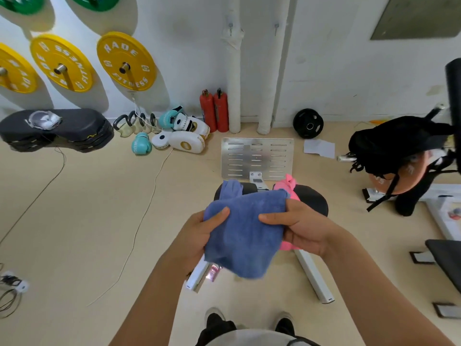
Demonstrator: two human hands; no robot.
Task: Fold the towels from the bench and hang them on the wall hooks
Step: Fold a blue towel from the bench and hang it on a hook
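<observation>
A blue towel (245, 233) hangs folded between both hands above the black bench (314, 199). My left hand (199, 233) grips its left edge, thumb on top. My right hand (301, 227) grips its right edge with the thumb laid across the cloth. A second blue towel (232, 189) lies on the bench's far left end. A pink towel (287, 187) lies on the bench, mostly hidden behind the held towel and my right hand. Two small wall hooks (231, 26) (276, 26) sit high on the white wall ahead.
Two red fire extinguishers (214, 111) and white pipes stand by the wall. A metal plate (257, 158) lies on the floor beyond the bench. Boxing gloves and kettlebells lie to the left, yellow weight plates (126, 61) hang on the wall, and a black bag (399, 143) sits at right.
</observation>
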